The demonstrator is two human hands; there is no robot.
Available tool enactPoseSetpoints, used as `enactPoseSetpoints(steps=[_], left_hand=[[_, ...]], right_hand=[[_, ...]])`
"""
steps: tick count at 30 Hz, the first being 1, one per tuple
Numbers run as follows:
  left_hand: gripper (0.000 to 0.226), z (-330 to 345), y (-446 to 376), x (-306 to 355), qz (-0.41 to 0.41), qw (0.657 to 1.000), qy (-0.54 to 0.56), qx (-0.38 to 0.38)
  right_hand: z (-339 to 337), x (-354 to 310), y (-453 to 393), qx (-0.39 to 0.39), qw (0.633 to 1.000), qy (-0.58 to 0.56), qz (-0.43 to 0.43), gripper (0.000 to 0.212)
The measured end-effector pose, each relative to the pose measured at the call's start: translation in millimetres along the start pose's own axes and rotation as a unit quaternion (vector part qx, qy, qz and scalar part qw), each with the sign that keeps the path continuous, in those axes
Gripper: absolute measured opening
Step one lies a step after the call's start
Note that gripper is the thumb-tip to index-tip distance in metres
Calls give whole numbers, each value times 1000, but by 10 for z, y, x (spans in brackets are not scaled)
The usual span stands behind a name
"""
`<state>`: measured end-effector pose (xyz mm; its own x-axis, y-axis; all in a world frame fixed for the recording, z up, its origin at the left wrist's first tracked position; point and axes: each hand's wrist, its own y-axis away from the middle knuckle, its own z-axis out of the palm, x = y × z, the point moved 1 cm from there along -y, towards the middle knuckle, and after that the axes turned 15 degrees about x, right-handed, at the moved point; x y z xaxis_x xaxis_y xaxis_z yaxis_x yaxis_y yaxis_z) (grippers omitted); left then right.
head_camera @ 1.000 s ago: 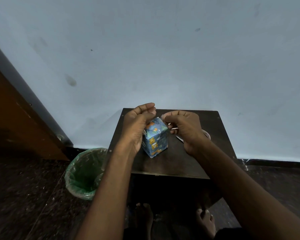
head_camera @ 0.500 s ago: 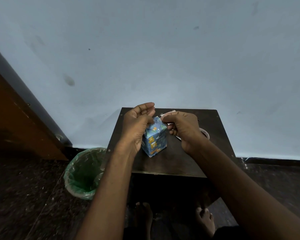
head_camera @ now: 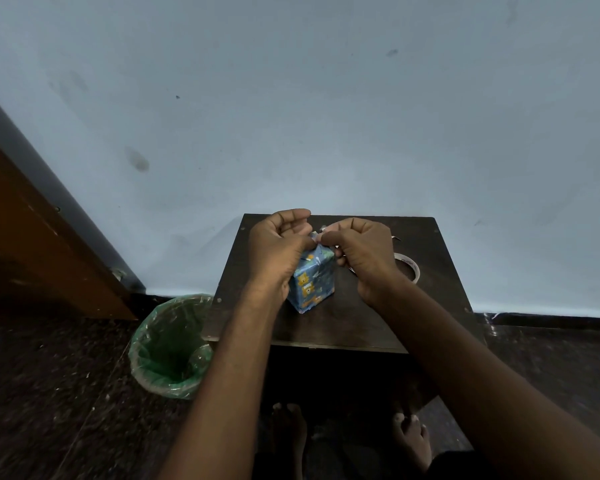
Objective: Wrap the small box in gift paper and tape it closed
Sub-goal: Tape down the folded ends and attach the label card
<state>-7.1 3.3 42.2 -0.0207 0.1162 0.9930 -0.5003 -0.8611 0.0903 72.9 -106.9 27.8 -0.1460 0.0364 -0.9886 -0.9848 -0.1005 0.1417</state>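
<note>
Two hands meet over a dark tabletop point(head_camera: 378, 317), where the small box point(head_camera: 310, 284), already covered in blue gift paper, stands on end beside a tape roll point(head_camera: 409, 268). A second ago the left hand point(head_camera: 278, 252) cupped its side; now its fingers have curled to the top edge, suggesting the final flap is being closed. The right hand point(head_camera: 359, 254) pinches there too, apparently a strip of tape, too small to confirm.
</note>
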Motion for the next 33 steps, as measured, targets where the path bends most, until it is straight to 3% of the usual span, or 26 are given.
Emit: enactPoseSetpoints(steps=[6,10,13,20,26,33], left_hand=[[44,6,20,-9,43,997,-57,42],[45,4,8,7,110,980,-155,64],[46,8,31,-1,107,973,-196,57],[44,-24,-33,-47,33,994,-96,-32],[43,-22,-68,-83,8,997,-61,-47],[43,-12,-66,-95,-17,998,-37,-54]], right_hand=[[-9,30,-11,7,999,31,-33,8],[-8,61,-44,-7,998,6,62,17],[-16,41,-67,-3,991,-11,131,17],[-22,25,-77,-14,978,-39,204,19],[-31,73,-77,-45,960,-17,276,23],[8,163,-75,-37,961,9,275,15]])
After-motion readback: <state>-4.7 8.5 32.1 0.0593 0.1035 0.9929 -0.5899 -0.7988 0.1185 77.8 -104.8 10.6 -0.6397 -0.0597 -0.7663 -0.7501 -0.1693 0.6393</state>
